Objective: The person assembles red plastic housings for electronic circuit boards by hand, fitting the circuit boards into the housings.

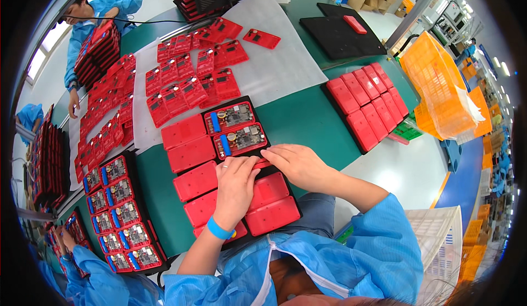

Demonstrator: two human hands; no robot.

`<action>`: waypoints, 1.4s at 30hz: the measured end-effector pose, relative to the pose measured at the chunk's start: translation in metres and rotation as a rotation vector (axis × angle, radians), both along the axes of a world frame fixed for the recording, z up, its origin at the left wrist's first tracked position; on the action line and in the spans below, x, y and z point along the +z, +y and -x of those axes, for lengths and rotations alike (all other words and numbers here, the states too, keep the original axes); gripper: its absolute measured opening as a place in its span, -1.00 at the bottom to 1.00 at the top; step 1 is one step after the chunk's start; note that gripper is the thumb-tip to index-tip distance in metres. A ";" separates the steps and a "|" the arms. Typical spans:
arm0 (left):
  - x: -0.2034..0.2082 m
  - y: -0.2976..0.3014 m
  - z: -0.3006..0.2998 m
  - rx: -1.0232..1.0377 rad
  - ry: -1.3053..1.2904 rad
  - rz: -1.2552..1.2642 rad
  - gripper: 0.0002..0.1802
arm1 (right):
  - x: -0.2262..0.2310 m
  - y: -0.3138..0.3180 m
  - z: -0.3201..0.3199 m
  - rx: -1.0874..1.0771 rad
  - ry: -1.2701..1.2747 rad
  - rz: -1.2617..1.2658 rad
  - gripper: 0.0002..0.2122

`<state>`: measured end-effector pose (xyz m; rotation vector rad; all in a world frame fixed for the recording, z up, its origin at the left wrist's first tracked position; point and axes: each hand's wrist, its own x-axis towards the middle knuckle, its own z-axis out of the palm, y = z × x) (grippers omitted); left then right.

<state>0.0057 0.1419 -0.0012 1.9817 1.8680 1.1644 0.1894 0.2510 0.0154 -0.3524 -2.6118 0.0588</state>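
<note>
In front of me lies a black tray (pixel 297 192) with two columns of red plastic cases. Two open cases at its far right show a circuit board (pixel 247 137) and a blue strip (pixel 225 145) each. Just nearer, my left hand (pixel 236 185), with a blue wristband (pixel 219 228), and my right hand (pixel 296 166) meet over a red plastic cover (pixel 262 163). Fingers of both hands are closed on its edges, and they hide most of it. Other cases around it, such as a red case (pixel 273 213), show smooth red backs.
Loose red panels (pixel 184 70) lie on white sheeting (pixel 274 59). At left sits a tray of open cases (pixel 123 213); at right, a tray of covered cases (pixel 366 100). An orange crate (pixel 439 81) stands beyond the table's right edge. A co-worker (pixel 90 26) is at far left.
</note>
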 end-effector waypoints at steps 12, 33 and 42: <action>0.001 0.001 -0.002 0.027 0.045 -0.008 -0.76 | -0.016 -0.014 0.006 -0.104 0.021 0.124 -0.75; -0.008 0.000 0.000 0.075 -0.024 -0.064 -0.80 | 0.005 -0.020 0.021 -0.009 0.056 0.026 -0.68; -0.009 -0.001 0.003 0.075 0.042 -0.068 -0.73 | -0.008 0.046 -0.014 -0.313 0.235 0.112 -0.67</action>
